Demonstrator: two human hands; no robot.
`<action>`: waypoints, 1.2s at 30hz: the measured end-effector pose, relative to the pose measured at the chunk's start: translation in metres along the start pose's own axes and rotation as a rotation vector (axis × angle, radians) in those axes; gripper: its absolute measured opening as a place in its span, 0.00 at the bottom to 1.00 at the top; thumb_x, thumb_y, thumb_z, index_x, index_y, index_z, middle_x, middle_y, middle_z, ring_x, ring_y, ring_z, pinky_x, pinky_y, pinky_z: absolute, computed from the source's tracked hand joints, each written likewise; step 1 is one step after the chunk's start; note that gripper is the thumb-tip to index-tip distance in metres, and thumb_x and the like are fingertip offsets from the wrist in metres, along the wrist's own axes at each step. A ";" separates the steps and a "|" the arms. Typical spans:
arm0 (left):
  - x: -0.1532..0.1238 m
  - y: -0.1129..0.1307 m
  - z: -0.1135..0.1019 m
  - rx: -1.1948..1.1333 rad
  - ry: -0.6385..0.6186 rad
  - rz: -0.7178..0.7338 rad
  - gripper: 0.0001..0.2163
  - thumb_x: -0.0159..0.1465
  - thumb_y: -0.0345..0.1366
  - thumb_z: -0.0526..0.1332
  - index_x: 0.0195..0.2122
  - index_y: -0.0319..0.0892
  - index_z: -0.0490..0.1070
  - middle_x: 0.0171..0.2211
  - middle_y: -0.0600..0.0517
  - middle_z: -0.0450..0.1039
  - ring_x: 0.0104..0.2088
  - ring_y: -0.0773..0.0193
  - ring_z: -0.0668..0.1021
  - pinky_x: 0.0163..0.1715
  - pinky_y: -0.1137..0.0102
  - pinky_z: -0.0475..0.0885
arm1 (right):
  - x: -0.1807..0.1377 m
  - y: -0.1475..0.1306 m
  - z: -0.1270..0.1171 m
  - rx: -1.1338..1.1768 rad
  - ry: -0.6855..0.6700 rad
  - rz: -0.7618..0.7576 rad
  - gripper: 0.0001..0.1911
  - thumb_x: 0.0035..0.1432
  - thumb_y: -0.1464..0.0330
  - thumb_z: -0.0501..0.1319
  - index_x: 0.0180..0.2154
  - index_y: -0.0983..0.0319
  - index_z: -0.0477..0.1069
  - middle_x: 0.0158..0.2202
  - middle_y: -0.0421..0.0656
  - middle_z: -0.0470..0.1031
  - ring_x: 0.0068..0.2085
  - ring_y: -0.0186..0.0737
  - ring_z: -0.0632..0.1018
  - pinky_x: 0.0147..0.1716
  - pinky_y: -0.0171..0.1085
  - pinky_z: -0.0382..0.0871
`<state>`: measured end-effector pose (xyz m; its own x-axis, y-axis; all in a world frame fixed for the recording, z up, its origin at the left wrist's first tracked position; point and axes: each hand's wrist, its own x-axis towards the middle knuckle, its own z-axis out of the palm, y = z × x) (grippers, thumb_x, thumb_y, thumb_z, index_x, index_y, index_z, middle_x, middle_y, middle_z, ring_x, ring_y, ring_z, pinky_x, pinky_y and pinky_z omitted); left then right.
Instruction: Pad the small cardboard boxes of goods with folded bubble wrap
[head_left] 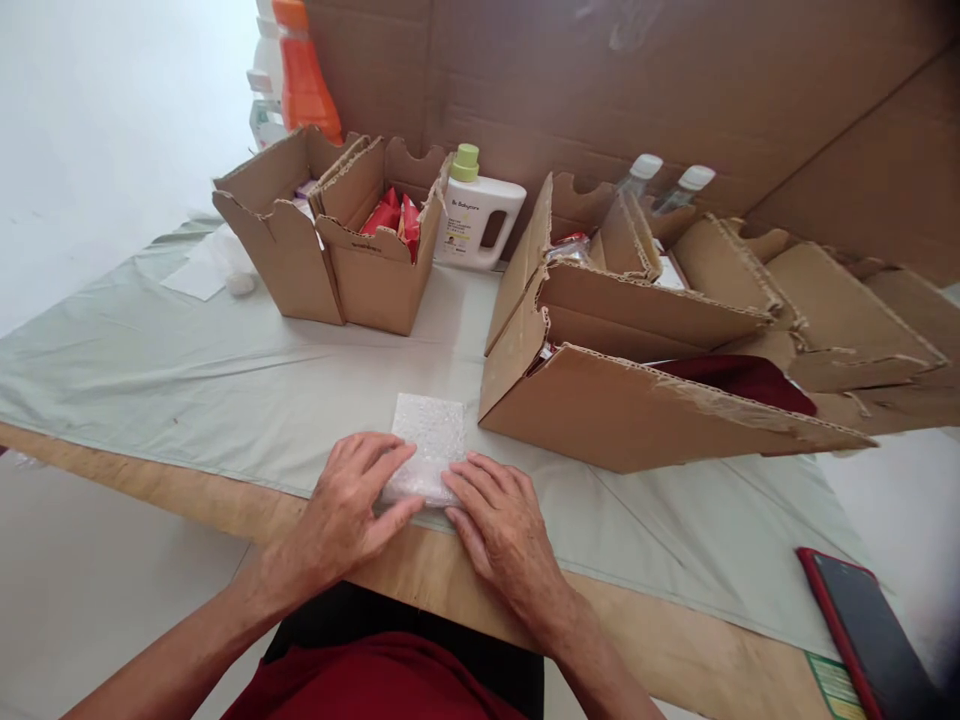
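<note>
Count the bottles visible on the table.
6, maybe more hidden: orange bottle and two pale bottles at the back left, white jug between the boxes, and two capped clear bottles behind the right boxes.

The near edge of the bubble wrap [429,440] is hidden under both hands. The phone [870,630] is cut off by the bottom edge. Box [375,250] contents, possibly red packets, are mostly concealed. The jug [472,215] label is unreadable.

Bubble wrap [429,445] before boxes [600,340] — phone [870,630] right.
</note>
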<state>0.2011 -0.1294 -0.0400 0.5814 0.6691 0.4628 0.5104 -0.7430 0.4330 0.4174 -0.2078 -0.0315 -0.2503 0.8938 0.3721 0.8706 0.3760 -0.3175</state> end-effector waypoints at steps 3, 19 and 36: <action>-0.010 0.007 -0.009 -0.119 -0.060 0.003 0.18 0.69 0.30 0.61 0.59 0.40 0.67 0.48 0.43 0.77 0.50 0.52 0.76 0.51 0.55 0.72 | 0.002 0.002 -0.006 0.150 -0.030 0.043 0.14 0.71 0.73 0.56 0.55 0.60 0.71 0.48 0.45 0.82 0.50 0.47 0.79 0.52 0.48 0.70; -0.022 0.018 -0.008 -0.370 0.082 -0.582 0.23 0.69 0.44 0.61 0.64 0.45 0.66 0.47 0.45 0.79 0.45 0.56 0.82 0.44 0.62 0.81 | 0.019 -0.006 0.002 0.256 0.058 0.245 0.12 0.68 0.75 0.59 0.51 0.60 0.74 0.46 0.45 0.82 0.46 0.46 0.78 0.49 0.45 0.68; 0.053 0.085 -0.017 -0.373 -0.241 0.259 0.33 0.68 0.39 0.63 0.73 0.53 0.52 0.49 0.49 0.81 0.48 0.58 0.83 0.45 0.68 0.82 | -0.033 0.005 -0.108 0.670 -0.052 0.374 0.08 0.59 0.71 0.64 0.41 0.57 0.78 0.39 0.40 0.82 0.41 0.39 0.82 0.44 0.34 0.74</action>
<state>0.2641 -0.1571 0.0347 0.8110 0.4085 0.4187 0.0951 -0.7984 0.5946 0.4753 -0.2622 0.0483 -0.0244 0.9947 0.0997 0.4627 0.0996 -0.8809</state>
